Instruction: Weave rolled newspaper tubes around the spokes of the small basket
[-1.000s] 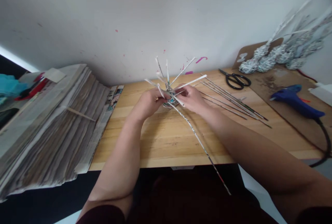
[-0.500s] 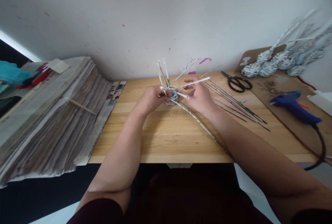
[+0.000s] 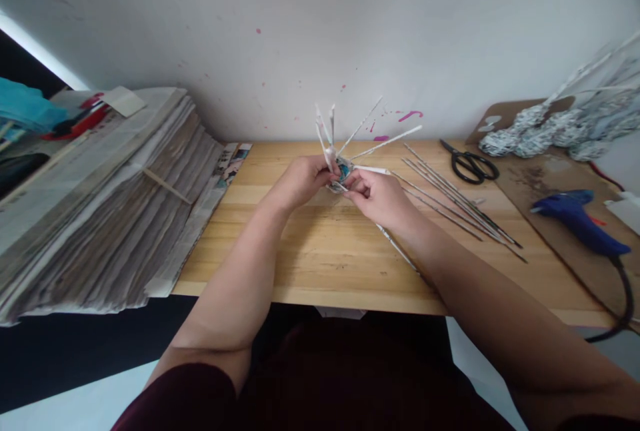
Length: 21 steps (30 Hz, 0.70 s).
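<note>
Basket [image 3: 344,170] between 2 hands, far middle of table [image 3: 320,251]. Left hand [image 3: 303,181] holds its left side. Right hand [image 3: 379,196], nearer strip [image 3: 397,248], pinches it; strip's long tail points near and right.

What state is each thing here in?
Woven piece: spokes sticking out
Left hand: pinching it
Right hand: seemingly pinching the paper strand
Scissors: lying flat, blades apparently shut
Blue glue gun: lying sideways; power unclear
Paper sticks: loose, lying down
Paper stack: piled high, edges uneven
</note>
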Tool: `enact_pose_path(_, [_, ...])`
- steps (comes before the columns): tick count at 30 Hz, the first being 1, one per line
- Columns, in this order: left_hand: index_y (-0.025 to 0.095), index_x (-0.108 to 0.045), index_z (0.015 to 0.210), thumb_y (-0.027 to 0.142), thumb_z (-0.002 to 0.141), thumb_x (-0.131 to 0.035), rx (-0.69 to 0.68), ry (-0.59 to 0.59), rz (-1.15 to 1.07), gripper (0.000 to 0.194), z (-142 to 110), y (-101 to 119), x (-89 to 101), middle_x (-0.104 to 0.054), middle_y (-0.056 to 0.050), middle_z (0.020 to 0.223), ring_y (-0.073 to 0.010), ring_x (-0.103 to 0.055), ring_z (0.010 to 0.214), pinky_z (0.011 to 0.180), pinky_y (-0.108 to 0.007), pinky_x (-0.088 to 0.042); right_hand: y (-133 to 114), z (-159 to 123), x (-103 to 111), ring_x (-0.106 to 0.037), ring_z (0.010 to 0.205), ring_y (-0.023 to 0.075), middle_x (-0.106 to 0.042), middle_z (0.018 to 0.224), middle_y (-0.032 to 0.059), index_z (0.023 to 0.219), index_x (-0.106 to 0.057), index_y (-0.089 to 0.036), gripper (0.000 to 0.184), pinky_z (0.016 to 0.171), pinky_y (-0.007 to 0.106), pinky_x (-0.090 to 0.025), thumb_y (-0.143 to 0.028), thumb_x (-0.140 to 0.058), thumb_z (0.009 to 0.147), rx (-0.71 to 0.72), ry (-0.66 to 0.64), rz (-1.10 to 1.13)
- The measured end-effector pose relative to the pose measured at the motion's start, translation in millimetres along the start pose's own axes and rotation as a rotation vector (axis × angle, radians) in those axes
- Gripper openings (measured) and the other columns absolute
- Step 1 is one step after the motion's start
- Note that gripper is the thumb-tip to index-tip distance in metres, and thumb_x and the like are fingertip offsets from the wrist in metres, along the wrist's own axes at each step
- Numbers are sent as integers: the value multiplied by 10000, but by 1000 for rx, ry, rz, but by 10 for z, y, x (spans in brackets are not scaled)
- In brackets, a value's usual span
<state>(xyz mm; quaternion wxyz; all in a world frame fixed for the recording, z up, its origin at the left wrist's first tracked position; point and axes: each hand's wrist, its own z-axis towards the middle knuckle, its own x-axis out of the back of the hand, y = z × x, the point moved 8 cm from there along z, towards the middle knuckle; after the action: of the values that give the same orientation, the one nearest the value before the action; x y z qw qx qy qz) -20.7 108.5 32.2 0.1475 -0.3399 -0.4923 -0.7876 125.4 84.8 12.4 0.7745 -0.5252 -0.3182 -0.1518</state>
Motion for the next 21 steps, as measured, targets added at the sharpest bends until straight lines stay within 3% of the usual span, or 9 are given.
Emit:
enact_pose_path(9, [158, -660, 833, 119, 884, -569, -11, -4, 43, 112, 1, 47, -15, -708, -15, 792, -127, -636, 718, 705, -236, -482, 134, 56, 14, -522, 544, 121, -612, 602, -46, 818, -641, -205, 54, 594, 271, -357, -187, -692, 816, -97, -28, -3])
enact_pose_path(15, [169, -668, 834, 82, 811, -647, -52, 1, 74, 93, -13, 95, -24, -705, 2, 781, -123, -614, 704, 707, -243, -461, 156, 55, 55, -513, 550, 121, -618, 598, -42, 799, -661, -208, 31, 609, 278, -373, -181, -668, 812, -108, -24, -14])
enact_pose_path(21, [169, -693, 820, 76, 781, -667, -57, 31, 57, 104, 18, 37, -95, -689, 1, 767, -131, -604, 695, 679, -258, -454, 280, 70, 9, -560, 536, 127, -635, 621, -32, 791, -656, -212, 38, 548, 268, -391, -242, -680, 793, -141, -51, 158])
